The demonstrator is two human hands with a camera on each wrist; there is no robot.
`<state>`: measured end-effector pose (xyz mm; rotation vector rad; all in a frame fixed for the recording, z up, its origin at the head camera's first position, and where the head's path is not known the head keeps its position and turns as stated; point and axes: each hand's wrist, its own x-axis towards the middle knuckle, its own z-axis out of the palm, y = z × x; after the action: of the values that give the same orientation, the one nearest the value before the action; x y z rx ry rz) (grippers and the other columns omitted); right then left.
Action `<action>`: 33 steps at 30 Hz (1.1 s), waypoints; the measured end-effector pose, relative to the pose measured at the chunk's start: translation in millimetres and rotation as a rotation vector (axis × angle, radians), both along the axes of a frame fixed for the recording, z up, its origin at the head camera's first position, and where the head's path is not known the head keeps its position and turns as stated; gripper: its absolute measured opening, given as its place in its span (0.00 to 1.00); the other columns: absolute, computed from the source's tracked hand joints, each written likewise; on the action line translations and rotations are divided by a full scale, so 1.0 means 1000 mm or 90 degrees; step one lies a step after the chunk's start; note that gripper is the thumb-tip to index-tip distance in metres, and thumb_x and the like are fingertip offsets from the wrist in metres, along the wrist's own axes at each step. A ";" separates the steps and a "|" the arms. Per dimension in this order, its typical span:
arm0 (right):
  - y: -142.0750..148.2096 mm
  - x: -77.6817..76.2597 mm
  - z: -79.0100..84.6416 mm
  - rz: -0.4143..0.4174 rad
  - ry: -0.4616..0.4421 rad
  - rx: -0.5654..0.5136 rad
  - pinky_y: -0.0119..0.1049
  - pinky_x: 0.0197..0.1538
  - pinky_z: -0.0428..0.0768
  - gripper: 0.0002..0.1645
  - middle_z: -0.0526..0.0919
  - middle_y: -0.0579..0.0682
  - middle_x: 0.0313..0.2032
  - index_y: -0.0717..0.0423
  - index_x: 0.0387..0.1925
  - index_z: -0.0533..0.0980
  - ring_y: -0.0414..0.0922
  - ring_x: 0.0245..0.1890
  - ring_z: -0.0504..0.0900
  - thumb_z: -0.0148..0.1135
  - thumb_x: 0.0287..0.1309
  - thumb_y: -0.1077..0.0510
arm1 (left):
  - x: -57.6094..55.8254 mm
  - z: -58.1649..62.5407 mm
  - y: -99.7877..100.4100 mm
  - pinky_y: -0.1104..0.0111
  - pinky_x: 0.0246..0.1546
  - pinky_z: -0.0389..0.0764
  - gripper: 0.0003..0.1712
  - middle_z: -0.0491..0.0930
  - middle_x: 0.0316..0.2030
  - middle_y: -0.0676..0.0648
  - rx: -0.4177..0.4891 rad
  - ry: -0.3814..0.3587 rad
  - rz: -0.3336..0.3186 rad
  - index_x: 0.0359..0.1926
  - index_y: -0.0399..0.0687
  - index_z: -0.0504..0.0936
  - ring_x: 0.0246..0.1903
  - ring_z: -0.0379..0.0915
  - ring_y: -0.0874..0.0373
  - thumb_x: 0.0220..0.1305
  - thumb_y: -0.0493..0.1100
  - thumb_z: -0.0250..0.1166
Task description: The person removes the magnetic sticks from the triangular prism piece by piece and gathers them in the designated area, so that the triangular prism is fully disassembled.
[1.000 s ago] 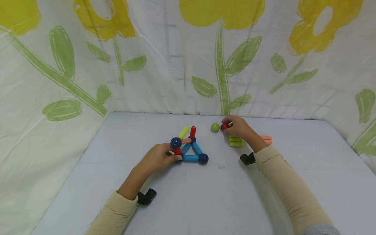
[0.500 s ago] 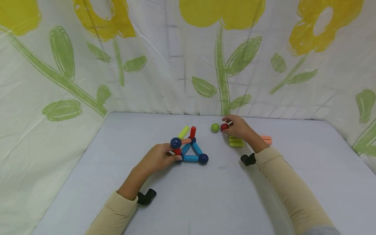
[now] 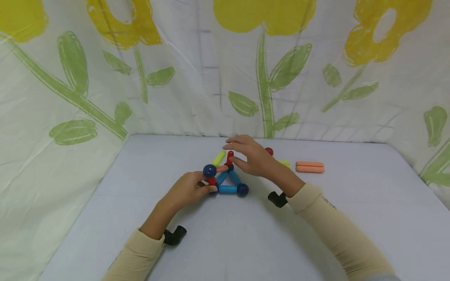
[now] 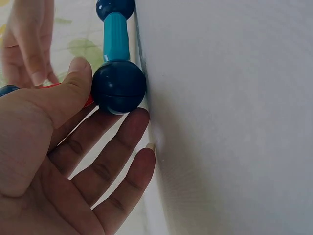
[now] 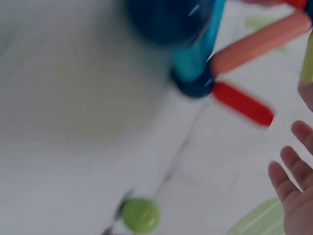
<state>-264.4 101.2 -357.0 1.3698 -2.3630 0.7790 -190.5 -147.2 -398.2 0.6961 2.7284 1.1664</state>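
Note:
A ball-and-rod magnetic construction stands left of centre. Blue rods (image 3: 227,189) and dark blue balls (image 3: 243,189) form its triangular base. At the near left corner my left hand (image 3: 191,189) pinches a short red rod (image 3: 211,181) between thumb and fingers; another dark blue ball (image 3: 209,170) tops that rod. From this ball an orange rod (image 3: 222,169) slants to the back corner, where a second red rod (image 3: 230,157) points upward. Beside that rod my right hand (image 3: 251,156) hovers with spread fingers, holding nothing. A yellow-green rod (image 3: 218,158) shows behind the construction.
A red ball (image 3: 268,151) lies behind the right wrist. Yellow-green rods (image 3: 284,163) are partly hidden by that arm, and two orange rods (image 3: 309,167) lie farther right. The green ball (image 5: 141,214) shows in the right wrist view. A painted curtain (image 3: 175,109) hangs behind the table.
My right hand has left the red ball, which stays on the table, and moved left to the upright red rod. The left hand keeps its hold in the same place.

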 end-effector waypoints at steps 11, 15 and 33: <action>-0.019 0.010 -0.004 0.061 0.142 0.005 0.34 0.40 0.76 0.12 0.83 0.47 0.32 0.57 0.40 0.86 0.45 0.34 0.77 0.77 0.53 0.58 | -0.001 0.002 0.001 0.60 0.43 0.84 0.12 0.86 0.40 0.49 0.005 -0.013 0.002 0.45 0.41 0.84 0.39 0.85 0.53 0.66 0.44 0.70; -0.010 0.010 -0.010 0.004 0.158 0.037 0.33 0.36 0.75 0.09 0.82 0.47 0.31 0.56 0.39 0.86 0.45 0.32 0.76 0.76 0.55 0.61 | 0.000 0.003 0.001 0.60 0.43 0.84 0.12 0.86 0.40 0.48 -0.007 -0.009 0.008 0.44 0.41 0.84 0.39 0.85 0.54 0.65 0.44 0.71; 0.031 0.021 -0.027 -0.114 -0.100 0.138 0.34 0.43 0.81 0.12 0.85 0.45 0.37 0.56 0.41 0.84 0.41 0.38 0.79 0.75 0.57 0.57 | 0.001 0.001 0.002 0.58 0.45 0.84 0.14 0.86 0.41 0.47 -0.023 -0.028 0.041 0.47 0.41 0.85 0.40 0.84 0.53 0.64 0.44 0.72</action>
<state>-243.4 131.8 -384.0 1.1897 -2.7165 0.6158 -189.2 -145.2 -397.2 0.5759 2.7470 1.1279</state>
